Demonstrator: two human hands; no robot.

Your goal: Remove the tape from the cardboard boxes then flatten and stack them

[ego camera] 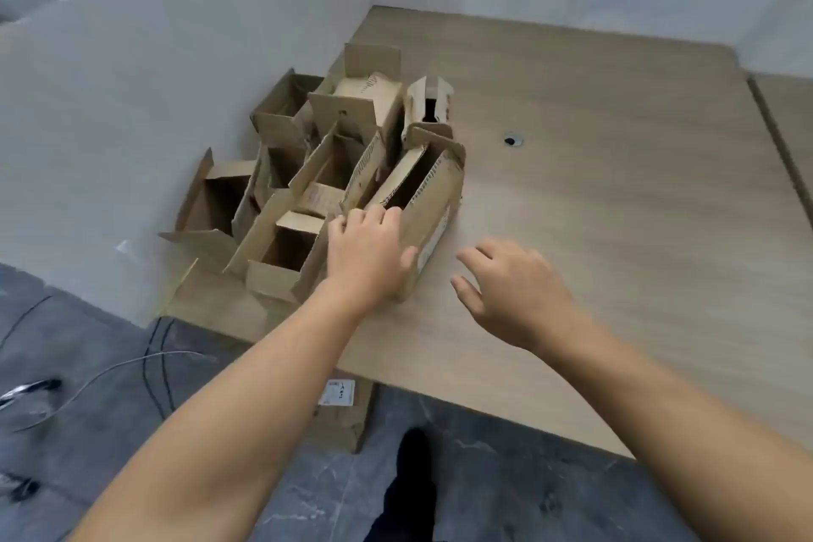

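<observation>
The left hand (369, 253) grips the nearest box (435, 200) by its rim, maybe to pull it out, while the right hand (514, 290) hovers open beside it.

We have a cluster of brown cardboard boxes (308, 154), all open-topped with flaps raised, crowded against one another ahead and to the left of our left hand (369, 253). The tall narrow box (433, 198) stands upright under that hand: our fingers curl over its near rim and the thumb lies on its side. Its white label (433, 240) faces our right hand (514, 290), which is near but apart. Just left of the left hand stands a low box (286, 255), with its mouth open upward. Beyond the fingertips a middle box (338, 172) leans slightly. Farthest off stands a small pale box (429, 101). Well left sits a splayed box (215, 198).
</observation>
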